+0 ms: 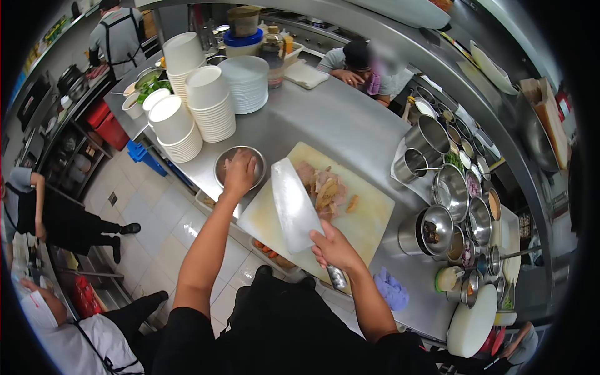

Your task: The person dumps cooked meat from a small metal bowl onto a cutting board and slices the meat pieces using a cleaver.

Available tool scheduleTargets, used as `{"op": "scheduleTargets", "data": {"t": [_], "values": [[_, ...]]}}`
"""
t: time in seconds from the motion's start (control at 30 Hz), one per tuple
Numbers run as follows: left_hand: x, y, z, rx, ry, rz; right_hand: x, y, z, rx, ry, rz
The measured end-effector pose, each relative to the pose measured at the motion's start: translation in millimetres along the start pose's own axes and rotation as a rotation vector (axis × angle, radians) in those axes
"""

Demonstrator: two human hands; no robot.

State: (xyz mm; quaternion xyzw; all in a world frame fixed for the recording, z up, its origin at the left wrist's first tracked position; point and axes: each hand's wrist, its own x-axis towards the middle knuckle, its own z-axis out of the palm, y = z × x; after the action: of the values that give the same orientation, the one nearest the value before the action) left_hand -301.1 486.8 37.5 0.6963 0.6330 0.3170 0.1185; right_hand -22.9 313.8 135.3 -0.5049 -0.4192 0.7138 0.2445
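Observation:
My right hand (336,250) is wrapped round the handle of a wide cleaver (292,206), its blade slanting up and left over the cutting board (369,225). Cut pieces of meat (328,190) lie on the board, just right of the blade. To the left of the board, my left hand (240,172) reaches into a round metal bowl (259,157). Its fingers are down inside the bowl, and what they touch or hold there is too small to make out.
Stacks of white tubs (211,106) and plates (244,84) stand at the back left. Metal pots and bowls (450,187) crowd the right side, near a purple cloth (392,289). Several people stand around, one across the counter (350,119).

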Motion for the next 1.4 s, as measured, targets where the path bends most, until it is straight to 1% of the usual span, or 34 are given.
{"op": "scheduleTargets", "data": {"t": [0.03,0.07,0.1,0.13,0.17,0.2,0.23,0.27,0.3,0.37,0.4,0.47,0.5,0.57,0.6,0.67,0.8,0.87,0.9,0.97,1.0,1.07,1.1,1.17,1.2,1.23,1.3,1.33,1.37,1.4], "values": [[-4.7,4.8,-6.1,0.021,-0.081,0.016,-11.7,3.6,-5.6,-0.006,0.068,0.004],[-11.8,7.5,-5.6,0.016,-0.091,0.026,-22.0,10.3,-14.6,0.014,0.101,-0.017],[-19.7,11.0,-4.9,-0.026,-0.162,0.023,-33.1,16.6,-23.6,0.022,0.114,-0.016],[-25.8,15.1,-4.6,-0.064,-0.233,0.022,-44.4,22.3,-32.0,0.024,0.2,-0.018],[-29.6,20.6,-6.2,-0.064,-0.243,0.039,-54.4,27.9,-39.9,0.029,0.287,-0.023],[-32.5,26.5,-8.3,0.008,-0.193,0.089,-62.3,35.2,-48.4,0.043,0.301,-0.029],[-34.5,31.5,-8.3,0.079,-0.141,0.14,-68.5,44.2,-56.9,0.043,0.37,-0.037],[-35.7,36.5,-3.7,0.05,-0.028,0.193,-74.1,52.4,-63.9,0.041,0.438,-0.044],[-37.4,42.1,1.9,0.049,-0.036,0.207,-79.7,58.4,-68.9,0.053,0.449,-0.046],[-43.8,58.2,13.2,0.011,0.08,0.44,-88.4,69.4,-76.5,0.143,0.513,-0.045],[-52.2,67.6,22.3,-0.143,-0.067,0.397,-90.4,76.6,-79.7,0.163,0.535,-0.041],[-71.6,91.3,46.0,-0.322,-0.295,0.231,-96.0,80.8,-77.4,0.197,0.543,-0.051],[-77.8,99.7,54.8,-0.318,-0.302,0.239,-98.3,82.4,-76.2,0.221,0.545,-0.059],[-87.3,110.4,71.0,-0.219,-0.367,0.178,-101.6,85.6,-74.2,0.219,0.541,-0.065],[-90.7,113.2,77.2,-0.216,-0.373,0.186,-102.7,87.1,-73.3,0.207,0.533,-0.068],[-98.5,118.5,86.0,-0.209,-0.262,0.218,-103.2,89.7,-72.1,0.212,0.53,-0.065],[-105.1,128.0,87.2,-0.163,-0.196,0.181,-102.2,95.3,-77.0,0.181,0.497,-0.05],[-102.0,126.8,86.5,-0.393,-0.471,-0.139,-102.3,94.6,-79.0,0.174,0.487,-0.048],[-103.9,121.7,88.4,-0.389,-0.465,-0.146,-101.8,94.3,-79.7,0.167,0.483,-0.047],[-108.7,108.6,89.1,-0.631,-0.417,-0.17,-100.4,98.6,-84.4,0.137,0.474,-0.042],[-110.7,99.3,86.7,-0.626,-0.41,-0.178,-99.8,100.4,-86.2,0.11,0.477,-0.038],[-108.4,97.4,59.1,-0.752,-0.472,-0.174,-101.8,97.3,-86.9,0.115,0.455,-0.04],[-104.4,95.6,42.8,-0.75,-0.464,-0.188,-102.9,95.2,-87.2,0.121,0.442,-0.041],[-91.5,93.5,8.3,-0.622,-0.746,-0.013,-103.8,93.1,-86.7,0.096,0.422,-0.031],[-85.9,89.4,1.0,-0.596,-0.818,0.053,-103.1,92.6,-86.5,0.076,0.416,-0.033],[-80.0,93.3,-7.2,-0.599,-0.808,0.035,-102.1,93.4,-86.7,0.067,0.401,-0.024],[-68.8,105.4,-20.3,-0.476,-0.996,0.162,-100.8,95.4,-88.1,0.064,0.364,-0.034],[-65.5,106.4,-18.5,-0.512,-1.034,0.167,-101.0,93.4,-87.0,0.057,0.357,-0.031],[-60.4,107.1,-16.0,-0.515,-1.028,0.165,-101.7,89.7,-84.9,0.043,0.358,-0.02],[-55.0,108.6,-13.4,-0.51,-1.122,0.198,-102.6,87.1,-83.1,0.03,0.36,-0.01]]}}
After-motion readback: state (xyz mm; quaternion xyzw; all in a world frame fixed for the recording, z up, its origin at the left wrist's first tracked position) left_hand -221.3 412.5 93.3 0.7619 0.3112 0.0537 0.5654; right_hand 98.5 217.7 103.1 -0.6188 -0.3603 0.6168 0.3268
